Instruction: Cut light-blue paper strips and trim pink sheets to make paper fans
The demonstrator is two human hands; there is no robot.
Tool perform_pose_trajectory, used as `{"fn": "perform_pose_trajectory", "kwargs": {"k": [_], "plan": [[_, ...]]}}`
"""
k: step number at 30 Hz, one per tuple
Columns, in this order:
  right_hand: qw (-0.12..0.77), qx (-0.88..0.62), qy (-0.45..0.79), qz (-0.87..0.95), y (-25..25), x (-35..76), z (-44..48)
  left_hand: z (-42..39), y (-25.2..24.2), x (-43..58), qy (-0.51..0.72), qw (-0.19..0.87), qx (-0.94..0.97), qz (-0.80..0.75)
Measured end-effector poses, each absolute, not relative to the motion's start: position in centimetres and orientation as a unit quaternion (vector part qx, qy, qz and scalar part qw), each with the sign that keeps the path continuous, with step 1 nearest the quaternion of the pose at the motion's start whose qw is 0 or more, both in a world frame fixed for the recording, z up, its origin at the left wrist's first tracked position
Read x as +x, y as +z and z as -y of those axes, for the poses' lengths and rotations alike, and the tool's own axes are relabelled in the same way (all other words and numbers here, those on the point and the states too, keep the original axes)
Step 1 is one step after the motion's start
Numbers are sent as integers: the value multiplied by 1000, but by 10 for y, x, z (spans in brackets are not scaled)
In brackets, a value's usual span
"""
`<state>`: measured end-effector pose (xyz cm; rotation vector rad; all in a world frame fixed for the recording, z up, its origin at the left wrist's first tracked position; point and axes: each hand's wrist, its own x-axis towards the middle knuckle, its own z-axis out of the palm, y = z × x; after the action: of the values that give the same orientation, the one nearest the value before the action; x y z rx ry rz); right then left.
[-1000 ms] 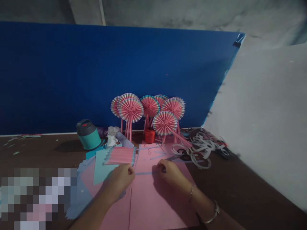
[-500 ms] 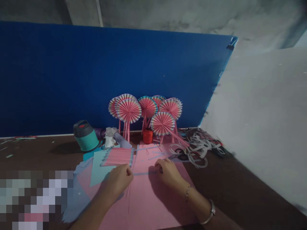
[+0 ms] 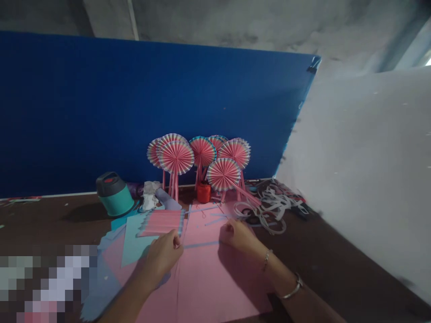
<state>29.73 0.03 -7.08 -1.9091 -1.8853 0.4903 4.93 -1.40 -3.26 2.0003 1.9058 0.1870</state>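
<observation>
We're looking at a dark brown wooden tabletop (image 3: 60, 220) with paper scraps on it, backed by a flat deep-blue board (image 3: 151, 112) propped against a rough grey concrete wall (image 3: 218, 22). A large off-white panel (image 3: 353, 179) angles in on the right. Bottom left we have a pixelated patch, unreadable.

Left to right on the table: a teal insulated flask with a dark lid (image 3: 113, 195), crumpled white tissue (image 3: 150, 197), a pale blue paper sheet (image 3: 133, 240) and a pink pleated paper strip (image 3: 161, 223) lying partly over it. Behind those stand pink-and-white pleated paper fans on pink sticks (image 3: 177, 157), leaning on the board, with a small red cylindrical pot (image 3: 204, 192) at their base. Further right sits a tangle of white paper strips (image 3: 271, 206).

Our item: a thin blue paper strip (image 3: 201, 245) flat on a large pink card sheet (image 3: 215, 287). Long axis runs roughly left-right, rising slightly to the right, spanning the gap between the hands. Left hand (image 3: 162, 255) and right hand (image 3: 237, 235) are both curled at its ends, but we can't tell whether either actually pinches it. Right wrist wears a thin metal bangle (image 3: 292, 291).
</observation>
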Motion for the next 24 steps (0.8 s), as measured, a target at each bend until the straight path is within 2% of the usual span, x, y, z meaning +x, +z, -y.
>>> {"fn": "perform_pose_trajectory", "kwargs": {"k": [8, 12, 14, 16, 20, 24], "plan": [[197, -641, 244, 700, -77, 313, -7, 9, -40, 46, 66, 196, 701, -683], [190, -641, 235, 705, -72, 309, -4, 6, -53, 46, 130, 126, 728, -661], [191, -642, 231, 706, -68, 304, 1, 10, -56, 51, 184, 95, 775, -597], [204, -636, 235, 706, -64, 300, 6, 18, -56, 58, 219, 105, 836, -492], [235, -596, 287, 712, -62, 299, 5, 36, -57, 70, 184, 151, 913, -330], [295, -606, 322, 666, -70, 309, -7, 41, -63, 71, 131, 140, 932, -309]]}}
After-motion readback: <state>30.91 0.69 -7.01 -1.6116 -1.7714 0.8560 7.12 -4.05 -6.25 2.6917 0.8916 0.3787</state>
